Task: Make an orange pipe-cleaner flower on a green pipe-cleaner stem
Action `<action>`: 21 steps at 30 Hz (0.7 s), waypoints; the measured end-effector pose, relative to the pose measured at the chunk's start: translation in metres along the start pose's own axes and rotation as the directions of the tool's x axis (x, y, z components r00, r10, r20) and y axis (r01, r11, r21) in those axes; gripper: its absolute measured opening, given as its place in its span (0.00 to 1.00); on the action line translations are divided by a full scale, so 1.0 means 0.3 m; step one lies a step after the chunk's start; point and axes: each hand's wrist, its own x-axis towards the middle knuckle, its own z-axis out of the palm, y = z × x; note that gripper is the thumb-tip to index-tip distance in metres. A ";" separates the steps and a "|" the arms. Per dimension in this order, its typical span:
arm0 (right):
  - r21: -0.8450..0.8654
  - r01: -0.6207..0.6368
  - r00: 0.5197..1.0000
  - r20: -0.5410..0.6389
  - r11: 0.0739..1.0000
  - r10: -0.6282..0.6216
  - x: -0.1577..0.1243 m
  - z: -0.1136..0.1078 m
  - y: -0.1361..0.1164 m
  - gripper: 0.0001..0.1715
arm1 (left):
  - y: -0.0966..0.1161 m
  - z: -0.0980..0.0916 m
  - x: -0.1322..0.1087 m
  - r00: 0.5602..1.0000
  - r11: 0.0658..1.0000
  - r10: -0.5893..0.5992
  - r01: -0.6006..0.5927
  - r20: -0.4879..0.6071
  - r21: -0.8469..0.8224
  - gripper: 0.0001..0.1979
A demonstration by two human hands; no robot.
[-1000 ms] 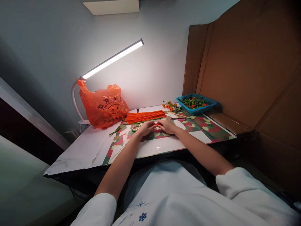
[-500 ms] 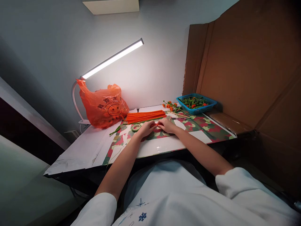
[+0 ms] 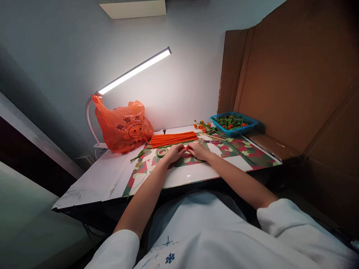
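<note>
My left hand (image 3: 175,153) and my right hand (image 3: 198,151) meet over the patterned table top, fingertips pinched together. Between them shows a small bit of orange pipe cleaner (image 3: 186,148), mostly hidden by the fingers. Just beyond lies a bundle of orange pipe cleaners (image 3: 174,139), with a green strip along its near side. A roll of green tape (image 3: 162,152) rests beside my left hand. Past my right hand are a pinkish pen-like tool (image 3: 212,141) and a thin wooden stick (image 3: 214,137).
Orange flowers on green stems (image 3: 202,126) lie near a blue basket (image 3: 237,131) of green and orange pieces. An orange plastic bag (image 3: 123,127) stands at the left under a lit lamp (image 3: 134,71). Green twisted stems (image 3: 137,155) lie before it. Cardboard (image 3: 294,74) walls the right side.
Both hands stay in the same place, with only slight movement of the fingers around the orange pipe cleaner. The surrounding things have not moved.
</note>
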 end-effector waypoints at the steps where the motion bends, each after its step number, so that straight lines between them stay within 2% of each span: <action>1: -0.008 0.011 1.000 -0.005 1.000 -0.011 -0.001 -0.005 -0.002 0.08 | 0.004 -0.002 0.000 1.000 1.000 -0.006 0.006 -0.006 -0.002 0.14; 7: -0.190 0.043 0.999 -0.015 0.981 -0.046 0.003 -0.024 -0.033 0.10 | 0.031 -0.019 -0.004 1.000 0.998 -0.027 0.028 0.011 -0.056 0.19; 11: -0.326 0.120 0.993 0.054 0.938 -0.108 0.003 -0.030 -0.055 0.11 | 0.029 -0.023 -0.002 0.998 0.994 -0.058 0.060 0.025 -0.092 0.22; 21: -0.311 0.140 0.990 0.074 0.940 -0.123 0.004 -0.024 -0.051 0.13 | 0.018 -0.021 0.003 0.996 0.993 -0.080 0.083 0.037 -0.088 0.21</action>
